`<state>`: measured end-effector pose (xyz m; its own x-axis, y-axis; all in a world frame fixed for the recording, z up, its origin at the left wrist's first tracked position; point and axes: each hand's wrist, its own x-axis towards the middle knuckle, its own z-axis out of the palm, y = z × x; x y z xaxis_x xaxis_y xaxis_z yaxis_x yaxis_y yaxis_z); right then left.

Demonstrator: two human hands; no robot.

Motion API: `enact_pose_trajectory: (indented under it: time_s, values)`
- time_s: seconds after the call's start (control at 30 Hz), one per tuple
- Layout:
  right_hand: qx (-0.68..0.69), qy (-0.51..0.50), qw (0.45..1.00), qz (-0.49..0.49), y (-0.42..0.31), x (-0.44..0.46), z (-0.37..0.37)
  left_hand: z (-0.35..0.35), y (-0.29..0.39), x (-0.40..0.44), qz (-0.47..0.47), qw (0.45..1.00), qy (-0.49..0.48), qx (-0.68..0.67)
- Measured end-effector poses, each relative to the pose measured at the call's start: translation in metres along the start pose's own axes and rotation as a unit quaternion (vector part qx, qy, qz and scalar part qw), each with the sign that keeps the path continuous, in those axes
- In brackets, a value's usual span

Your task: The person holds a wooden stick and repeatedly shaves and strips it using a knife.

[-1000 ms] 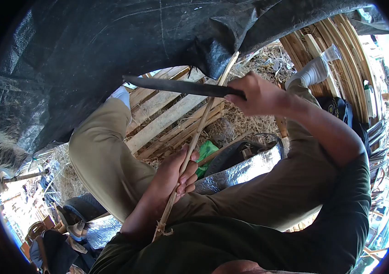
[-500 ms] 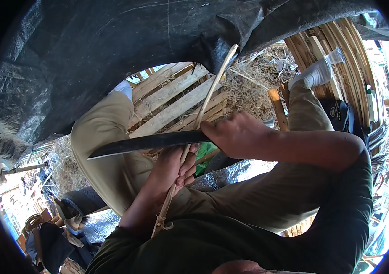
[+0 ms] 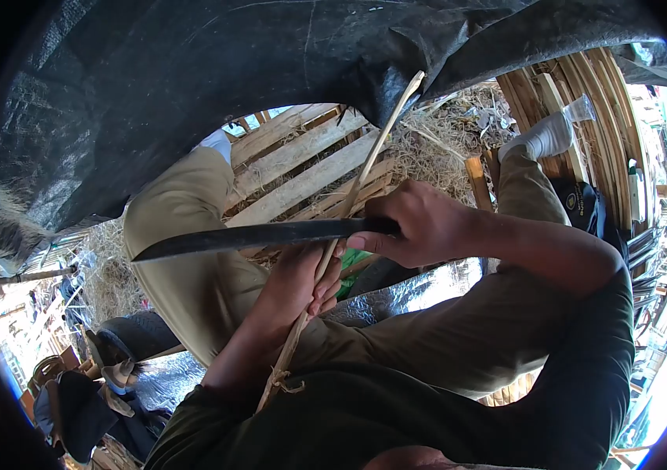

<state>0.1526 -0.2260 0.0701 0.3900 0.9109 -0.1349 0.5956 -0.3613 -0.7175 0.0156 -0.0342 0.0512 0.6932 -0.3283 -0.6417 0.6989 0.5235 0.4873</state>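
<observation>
My left hand [image 3: 304, 278] is wrapped round a long, thin, pale stick [image 3: 367, 166]. The stick runs from a dried, frayed knot near my shirt up toward the black sheeting. In my right hand [image 3: 421, 225] is a machete [image 3: 259, 236], gripped by its dark handle. Its long dark blade points left and lies across the stick, just above my left fingers. Whether the blade touches the stick I cannot tell. My knees are spread on either side of both hands.
Black plastic sheeting [image 3: 184, 94] hangs across the top. Beyond my hands lie wooden slats [image 3: 294, 174] and dry straw [image 3: 431, 160]. Stacked boards [image 3: 603, 117] stand at right, near an upright wooden post [image 3: 477, 182]. A dark tyre-like object [image 3: 137, 337] is at lower left.
The machete's tip has moved left and slightly up, and its blade is nearer level. My right hand has turned, showing more of the handle. The stick's top has shifted slightly right.
</observation>
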Motion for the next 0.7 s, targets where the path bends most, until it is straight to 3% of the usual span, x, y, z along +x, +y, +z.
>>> enact_pose_trajectory:
  time_s: [0.1, 0.2, 0.3, 0.4, 0.5, 0.7]
  values:
    - [-0.009, -0.008, 1.000, -0.004, 0.001, 0.001, -0.004, -0.001, 0.001, -0.003, 0.075, 0.997, -0.023, 0.023]
    - [-0.078, 0.043, 0.996, -0.006, 0.005, -0.001, -0.002, 0.001, -0.006, 0.003, 0.080, 0.995, -0.022, -0.048]
    - [-0.033, -0.002, 0.998, 0.053, 0.004, 0.000, -0.007, -0.010, -0.001, 0.002, 0.044, 0.987, -0.084, -0.133]
    - [0.012, -0.036, 0.996, 0.079, 0.000, 0.001, -0.005, -0.006, -0.003, 0.001, 0.090, 0.994, -0.036, -0.050]
    - [0.061, -0.082, 0.990, 0.098, -0.008, 0.003, 0.001, -0.006, -0.001, -0.002, 0.082, 0.992, 0.015, 0.094]
    - [0.038, -0.217, 0.959, 0.177, -0.008, 0.013, 0.001, 0.001, -0.011, -0.002, 0.067, 0.971, 0.104, 0.204]
